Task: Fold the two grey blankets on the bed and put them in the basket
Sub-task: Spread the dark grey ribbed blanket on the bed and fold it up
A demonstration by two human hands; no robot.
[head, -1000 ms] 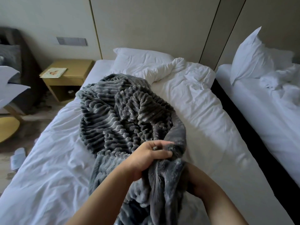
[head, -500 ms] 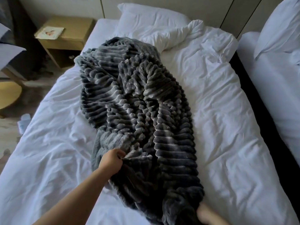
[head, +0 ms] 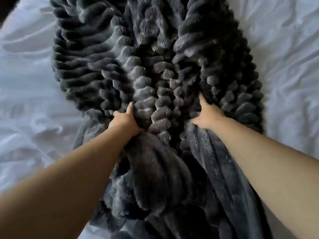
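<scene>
Head view: a grey ribbed blanket [head: 103,66] lies bunched lengthwise down the middle of the white bed [head: 25,87]. The left hand [head: 126,118] grips a fold near the blanket's centre, its fingers sunk into the pile. The right hand [head: 208,114] grips a neighbouring fold, its fingertips hidden in the plush.

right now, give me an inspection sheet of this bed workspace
surface: white bedding, creased, lying under the blanket
job's things: grey blanket bunched lengthwise, not folded; a second blanket cannot be told apart; basket not seen
clutter: nothing seen
hands: left hand and right hand each grip a fold of the grey blanket
cables: nothing seen
surroundings: dark corner at top left, too unclear to name
</scene>
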